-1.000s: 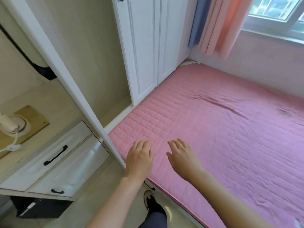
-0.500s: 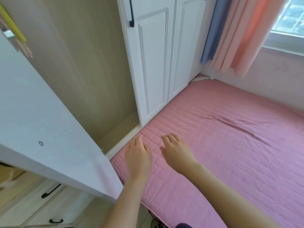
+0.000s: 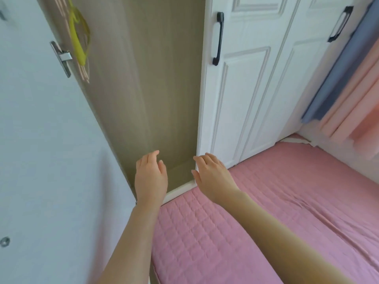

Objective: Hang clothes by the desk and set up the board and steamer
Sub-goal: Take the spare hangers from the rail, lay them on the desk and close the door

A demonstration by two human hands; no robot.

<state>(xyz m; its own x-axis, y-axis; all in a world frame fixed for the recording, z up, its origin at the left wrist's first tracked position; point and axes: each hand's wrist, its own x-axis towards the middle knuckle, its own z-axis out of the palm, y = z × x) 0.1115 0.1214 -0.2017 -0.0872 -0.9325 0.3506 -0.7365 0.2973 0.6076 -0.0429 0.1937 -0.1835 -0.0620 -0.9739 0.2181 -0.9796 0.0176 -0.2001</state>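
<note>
My left hand (image 3: pixel 150 177) and my right hand (image 3: pixel 213 175) reach forward side by side, palms down, fingers apart, holding nothing. Both hover at the foot of an open wardrobe bay (image 3: pixel 155 95) with beige inner walls. A yellow hanger (image 3: pixel 79 41) and pale pink hangers (image 3: pixel 84 72) hang high at the bay's upper left, far above my hands. No clothes, board or steamer show in this view.
The bay's white door (image 3: pixel 45 152) stands swung open on the left, with a metal hinge (image 3: pixel 62 58). Closed white doors with black handles (image 3: pixel 217 38) are on the right. A pink quilted mattress (image 3: pixel 276 212) lies below them. Blue and peach curtains (image 3: pixel 348 89) hang at far right.
The view has tilted up from the drawers and mattress to the open wardrobe bay. Both hands have moved forward from over the mattress to the bay's lower edge, still empty.
</note>
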